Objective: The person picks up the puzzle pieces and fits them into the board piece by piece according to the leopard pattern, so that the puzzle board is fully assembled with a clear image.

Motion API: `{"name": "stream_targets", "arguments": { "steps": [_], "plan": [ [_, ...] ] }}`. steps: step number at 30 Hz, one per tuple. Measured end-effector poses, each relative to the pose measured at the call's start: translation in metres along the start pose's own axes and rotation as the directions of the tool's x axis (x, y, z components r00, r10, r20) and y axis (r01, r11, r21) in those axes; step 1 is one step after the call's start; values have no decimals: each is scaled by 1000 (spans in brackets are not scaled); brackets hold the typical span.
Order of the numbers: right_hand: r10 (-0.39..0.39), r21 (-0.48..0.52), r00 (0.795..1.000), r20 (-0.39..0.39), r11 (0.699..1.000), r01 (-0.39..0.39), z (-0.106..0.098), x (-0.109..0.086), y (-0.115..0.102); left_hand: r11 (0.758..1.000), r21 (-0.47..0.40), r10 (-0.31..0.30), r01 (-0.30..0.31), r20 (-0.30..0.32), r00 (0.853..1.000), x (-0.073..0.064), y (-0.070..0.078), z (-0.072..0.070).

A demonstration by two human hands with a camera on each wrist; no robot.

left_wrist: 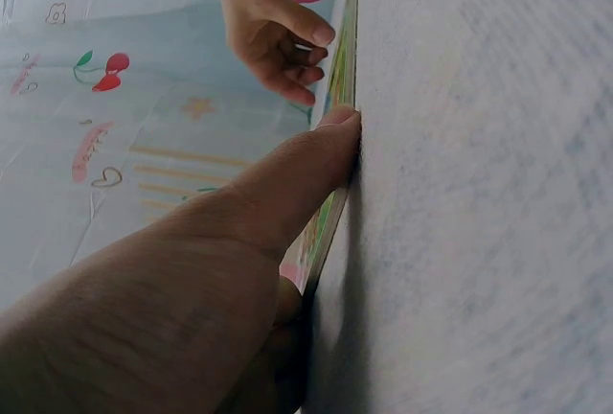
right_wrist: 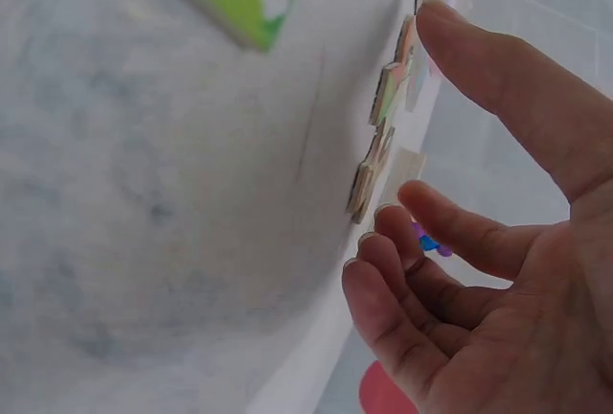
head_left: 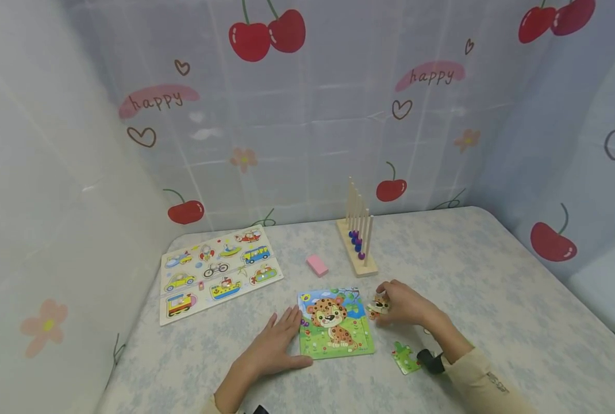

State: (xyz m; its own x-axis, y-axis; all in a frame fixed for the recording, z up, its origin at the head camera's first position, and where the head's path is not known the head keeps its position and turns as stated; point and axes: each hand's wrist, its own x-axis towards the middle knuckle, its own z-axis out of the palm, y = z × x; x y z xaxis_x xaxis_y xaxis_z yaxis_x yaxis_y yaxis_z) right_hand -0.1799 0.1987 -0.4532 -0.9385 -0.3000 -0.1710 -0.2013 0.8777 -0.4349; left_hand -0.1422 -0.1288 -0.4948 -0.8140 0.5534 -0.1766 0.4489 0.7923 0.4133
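Note:
A square jigsaw puzzle board (head_left: pixel 333 325) with a spotted leopard cub on grass lies flat in front of me. My left hand (head_left: pixel 273 342) rests along its left side in the head view, fingers straight and thumb near the lower corner. In the left wrist view the thumb (left_wrist: pixel 340 136) lies against the board's edge. To the right of the board, my right hand (head_left: pixel 403 305) reaches over loose leopard puzzle pieces (head_left: pixel 378 307). The right wrist view shows its thumb and fingers spread apart, with the pieces (right_wrist: pixel 386 93) lying on the table beyond the fingertips.
A green puzzle piece (head_left: pixel 404 357) lies near the right wrist. Behind the board are a pink block (head_left: pixel 317 265) and a wooden peg stand (head_left: pixel 356 247) with blue and purple beads. A vehicle peg puzzle (head_left: pixel 219 273) lies at the left. Printed curtains surround the table.

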Motion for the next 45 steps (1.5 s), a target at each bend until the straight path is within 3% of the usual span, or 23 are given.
{"name": "stream_targets", "arguments": {
  "steps": [15,22,32,45],
  "plan": [
    [99,19,995,19,995,-99,0,1,5,1000,-16,1,-1,2,1000,-1,2,-2],
    [153,82,988,28,984,-155,0,1,5,1000,-17,1,-1,4,1000,-1,3,-3],
    [143,139,989,29,979,-146,1,0,7,1000,-12,10,-10,-3,1000,-1,2,-4],
    [71,99,997,36,992,-74,-4,1,7,1000,-4,0,0,2,1000,1,1,-3]
  ]
}}
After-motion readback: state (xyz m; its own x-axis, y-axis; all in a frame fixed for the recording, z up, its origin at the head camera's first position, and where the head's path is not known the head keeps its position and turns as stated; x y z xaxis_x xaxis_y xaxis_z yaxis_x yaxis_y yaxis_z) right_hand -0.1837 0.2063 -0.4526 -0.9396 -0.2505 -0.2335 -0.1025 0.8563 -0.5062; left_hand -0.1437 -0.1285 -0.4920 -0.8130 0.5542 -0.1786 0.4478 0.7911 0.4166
